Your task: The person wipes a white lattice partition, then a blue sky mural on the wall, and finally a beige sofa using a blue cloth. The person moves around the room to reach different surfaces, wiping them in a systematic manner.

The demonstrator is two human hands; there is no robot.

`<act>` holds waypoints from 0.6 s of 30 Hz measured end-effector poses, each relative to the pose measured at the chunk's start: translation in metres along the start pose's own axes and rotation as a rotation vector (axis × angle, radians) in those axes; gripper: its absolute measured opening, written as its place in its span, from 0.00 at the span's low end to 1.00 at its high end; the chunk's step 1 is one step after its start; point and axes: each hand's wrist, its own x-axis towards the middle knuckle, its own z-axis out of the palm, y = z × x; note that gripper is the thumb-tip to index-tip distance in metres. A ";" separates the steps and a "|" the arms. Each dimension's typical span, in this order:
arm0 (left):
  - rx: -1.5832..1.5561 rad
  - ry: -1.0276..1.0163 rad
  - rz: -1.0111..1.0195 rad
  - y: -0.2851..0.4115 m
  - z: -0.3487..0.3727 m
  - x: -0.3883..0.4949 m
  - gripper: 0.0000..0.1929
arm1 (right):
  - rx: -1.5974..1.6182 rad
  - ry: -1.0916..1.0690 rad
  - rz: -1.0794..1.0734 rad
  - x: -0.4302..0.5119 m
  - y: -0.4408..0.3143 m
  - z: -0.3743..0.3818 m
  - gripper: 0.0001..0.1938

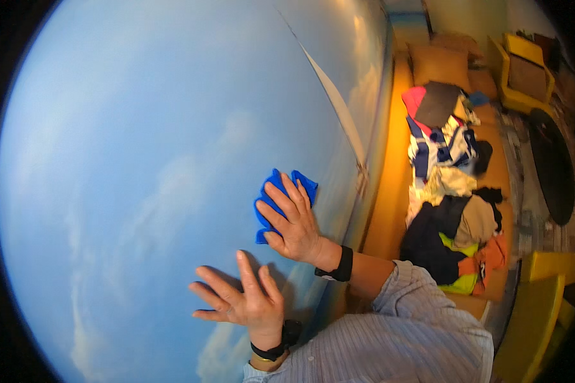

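My right hand [290, 222] presses a blue cloth [268, 191] flat against a wall surface painted or printed with a sky and clouds [139, 143]. The cloth spreads out under my fingers and past their tips. Lower left of it in the view, my left hand [249, 297] is held at the same surface with its fingers spread and nothing in it; whether the palm touches is hard to tell. Dark bands circle both wrists. A long pale pointed shape, like a sail [340, 105], shows in the picture above my right hand.
Beside the wall runs an orange-brown sofa [388, 191] with piled clothes [431, 239] and cushions [438, 64]. Beyond it are a yellow-framed armchair [527, 72], a dark oval table [551, 167], and another yellow piece of furniture [532, 325] at lower right.
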 end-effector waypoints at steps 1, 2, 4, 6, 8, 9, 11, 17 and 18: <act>0.004 0.013 -0.002 0.000 0.001 0.000 0.21 | -0.013 0.023 0.020 -0.022 0.008 0.002 0.25; 0.012 -0.015 0.015 0.002 0.001 -0.001 0.21 | -0.009 0.023 0.064 -0.044 0.015 0.002 0.25; 0.016 -0.073 0.019 0.006 0.003 -0.002 0.21 | -0.029 0.046 0.134 -0.086 0.031 0.004 0.24; 0.015 -0.075 0.057 0.012 0.007 -0.004 0.21 | -0.059 0.039 0.218 -0.127 0.046 0.003 0.25; 0.018 -0.082 0.060 0.015 0.012 -0.005 0.20 | -0.081 0.061 0.402 -0.166 0.056 0.007 0.26; 0.015 -0.079 0.082 0.016 0.014 -0.004 0.20 | -0.099 0.063 0.531 -0.185 0.060 0.009 0.27; 0.021 -0.094 0.112 0.016 0.015 -0.004 0.20 | -0.112 0.106 0.805 -0.219 0.067 0.014 0.28; 0.035 -0.106 0.100 0.015 0.013 -0.005 0.20 | 0.024 0.267 1.612 -0.256 0.103 0.017 0.29; 0.060 -0.104 0.106 0.016 0.012 -0.004 0.20 | 0.002 0.234 1.640 -0.247 0.106 0.017 0.29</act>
